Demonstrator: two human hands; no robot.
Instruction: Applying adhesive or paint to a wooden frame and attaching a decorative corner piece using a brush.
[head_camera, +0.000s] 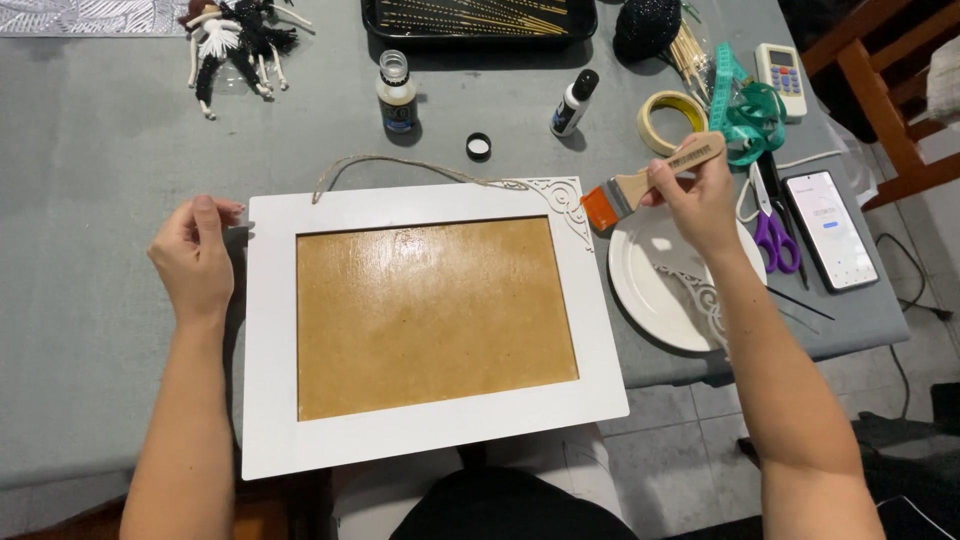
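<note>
1. While the left hand (195, 258) pinches the left edge of the white frame (430, 420) near its upper corner, its grip is closed on that rim, thumb on top and fingers curled at the side.
2. Over on the other side, the right hand (697, 195) has its grip clamped around the pale wooden handle of a flat paintbrush (640, 185), whose orange-tipped bristles hang just off the frame's upper right corner, above the counter (90, 150).
3. That frame lies flat on the grey counter, its lower edge jutting past the counter's front edge toward the person; a twine loop (400, 170) trails from its top.
4. Judging by looks, it is a thin, rigid board: light, stiff, easy to slide. The brown centre panel (435, 315) shines as if wet, so the white border is the safe place to hold.
5. A lacy cut-out ornament (560, 200) sits in the upper right corner, and it looks delicate; best gripped elsewhere.
6. Just right of the frame sits a white plate (645, 290); beyond it lie purple scissors (775, 240) and a phone (832, 230).
7. Two small bottles (397, 95) and a loose black cap (479, 146) stand above the frame.
</note>
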